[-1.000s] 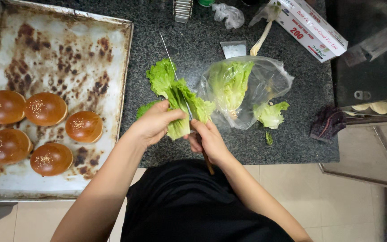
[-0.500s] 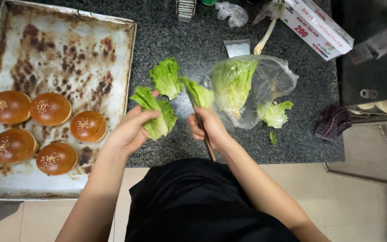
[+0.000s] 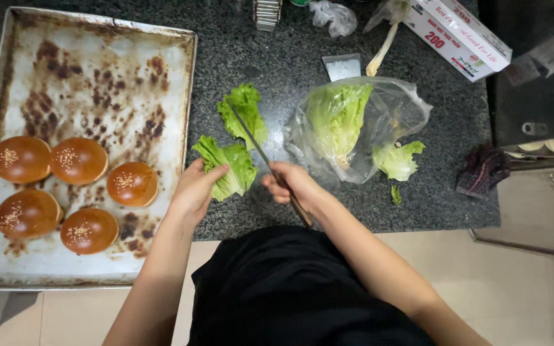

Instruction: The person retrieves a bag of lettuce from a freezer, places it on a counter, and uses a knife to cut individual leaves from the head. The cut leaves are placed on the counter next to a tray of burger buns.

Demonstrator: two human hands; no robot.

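- Lettuce leaf [image 3: 229, 168] sits just left of centre on the dark speckled counter [image 3: 302, 38]; your left hand [image 3: 195, 190] pinches its lower edge, fingers curled over the green.
- Your right hand [image 3: 292, 184] is closed round the handle of a thin knife [image 3: 259, 148], whose blade runs up and left across the gap between that leaf and a second lettuce piece [image 3: 245, 115] lying just above it.
- Judging by how they lie, you have already parted one leaf into these two pieces; the cut looks complete, since the pieces lie apart, with the blade between them.
- More lettuce is left uncut: a larger head [image 3: 338, 118] rests inside the clear plastic bag [image 3: 392, 109] to the right of centre, and a loose torn leaf [image 3: 397, 160] lies beside the bag's lower right edge, with a small scrap below it.
- Five sesame buns [image 3: 78, 160] are grouped at the lower left of the stained baking tray [image 3: 97, 57] on the left of the frame; all of them look whole, and no lettuce lies on or near them.
- A long box of wrap [image 3: 460, 32] lies at the upper right, untouched.
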